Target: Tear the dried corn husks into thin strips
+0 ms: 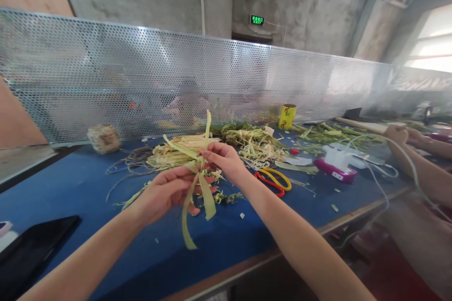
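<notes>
Between my two hands are pale green leaf strips [208, 200], long and flat like husk, crossing one another at the middle. My left hand [171, 186] grips them from the left near the crossing, its lower fingers partly behind the strips. Pinched at the crossing, my right hand [221, 159] has its fingertips pressed on a strip. Two ends point upward and two hang down over the table. Behind my hands lies a pile of dried pale strips [173, 150]. Scissors [273, 181] with red and yellow handles rest right of my right hand.
On the blue table [116, 244] lie a black tablet [38, 249], a ball of twine [104, 138], a yellow can [287, 116] and a purple power strip [335, 169] with white cables. A perforated metal screen [141, 80] borders the back. Another person's hands [397, 134] work at right.
</notes>
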Available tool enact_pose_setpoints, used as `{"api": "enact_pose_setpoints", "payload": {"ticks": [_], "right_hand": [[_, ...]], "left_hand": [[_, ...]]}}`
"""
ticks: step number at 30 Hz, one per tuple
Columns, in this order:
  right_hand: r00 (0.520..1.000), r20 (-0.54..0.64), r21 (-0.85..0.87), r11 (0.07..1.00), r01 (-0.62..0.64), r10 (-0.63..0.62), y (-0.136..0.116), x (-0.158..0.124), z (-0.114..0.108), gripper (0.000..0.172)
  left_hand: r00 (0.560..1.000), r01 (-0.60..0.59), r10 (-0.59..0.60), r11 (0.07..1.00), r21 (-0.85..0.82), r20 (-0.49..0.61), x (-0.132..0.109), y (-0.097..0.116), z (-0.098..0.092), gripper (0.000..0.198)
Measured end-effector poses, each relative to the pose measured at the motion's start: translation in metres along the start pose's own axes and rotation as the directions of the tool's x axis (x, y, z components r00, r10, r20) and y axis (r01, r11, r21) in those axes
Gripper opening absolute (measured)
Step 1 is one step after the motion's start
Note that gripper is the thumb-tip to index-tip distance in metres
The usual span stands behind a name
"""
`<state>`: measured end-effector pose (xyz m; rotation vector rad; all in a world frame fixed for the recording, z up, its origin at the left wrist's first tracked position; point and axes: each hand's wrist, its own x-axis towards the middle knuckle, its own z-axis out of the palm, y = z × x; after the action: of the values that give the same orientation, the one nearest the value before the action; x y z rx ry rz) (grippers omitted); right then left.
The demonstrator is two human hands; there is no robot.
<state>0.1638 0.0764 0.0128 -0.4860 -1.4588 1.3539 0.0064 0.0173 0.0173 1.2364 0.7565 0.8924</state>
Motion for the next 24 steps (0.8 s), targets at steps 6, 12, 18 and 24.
{"api": "enact_pose_setpoints", "payload": {"ticks": [6,12,18,24], "right_hand": [[0.996,0.080,-0.054,0.998,-0.022,0.026,0.000,-0.003,0.000,0.026],[0.991,0.103,-0.594,0.795,0.126,-0.079,0.000,-0.011,0.004,0.029],[0.743,0.400,-0.783,0.221,0.581,-0.536,-0.012,-0.028,0.012,0.024],[0.656,0.665,-0.718,-0.064,0.693,-0.358,-0.009,-0.032,0.016,0.032]], "left_hand": [[1.000,0.017,-0.013,0.990,0.140,-0.027,-0.003,-0.006,0.000,0.045],[0.973,0.008,0.025,0.990,0.139,-0.231,-0.004,-0.007,-0.005,0.037],[0.936,0.001,0.054,0.988,0.157,-0.347,-0.005,-0.006,0.000,0.027],[0.927,-0.075,0.177,0.952,0.297,-0.331,-0.008,-0.009,-0.002,0.008]]}}
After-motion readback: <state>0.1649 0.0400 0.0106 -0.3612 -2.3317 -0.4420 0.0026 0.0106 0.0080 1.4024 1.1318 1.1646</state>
